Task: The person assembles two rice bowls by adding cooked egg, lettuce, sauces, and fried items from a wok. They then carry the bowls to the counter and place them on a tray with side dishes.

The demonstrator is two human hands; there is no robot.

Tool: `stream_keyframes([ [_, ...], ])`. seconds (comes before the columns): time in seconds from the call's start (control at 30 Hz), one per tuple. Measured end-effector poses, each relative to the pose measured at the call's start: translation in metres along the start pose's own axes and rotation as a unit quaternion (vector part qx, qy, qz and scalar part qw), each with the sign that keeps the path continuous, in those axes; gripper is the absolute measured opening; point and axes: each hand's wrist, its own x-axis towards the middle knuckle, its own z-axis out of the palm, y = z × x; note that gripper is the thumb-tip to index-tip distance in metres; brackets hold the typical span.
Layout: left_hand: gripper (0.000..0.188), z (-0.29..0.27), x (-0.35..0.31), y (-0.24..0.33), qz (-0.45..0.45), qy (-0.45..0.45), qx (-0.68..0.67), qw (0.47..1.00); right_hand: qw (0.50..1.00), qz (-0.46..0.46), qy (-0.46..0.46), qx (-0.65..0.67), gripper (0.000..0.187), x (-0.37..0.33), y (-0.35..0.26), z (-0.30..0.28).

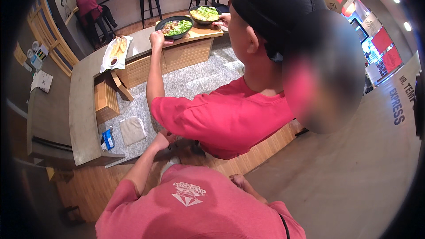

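Lower centre of the frame: the wearer's faded red short-sleeved cotton T-shirt [199,212], with a small white diamond-shaped emblem printed on the chest and a thin dark cord at its lower right edge. Both forearms are bare below the sleeves; hands [161,140] ungloved.

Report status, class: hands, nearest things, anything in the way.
Left hand low beside co-worker's shirt, grip hidden. Right hand near own shirt, grip unclear. Ahead, co-worker holds two bowls.
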Motion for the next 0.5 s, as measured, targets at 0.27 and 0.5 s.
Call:
stream_keyframes([
  [0.27,0.022,-0.013,0.005,0.023,0.031,0.036,0.095,0.994,0.998,-0.01,-0.002,0.064,0.033,0.026,0.012,-0.001],
  [0.5,0.022,-0.025,0.018,0.006,0.126,0.051,0.16,0.978,0.997,-0.056,-0.06,-0.001,0.036,0.048,0.025,-0.011],
])
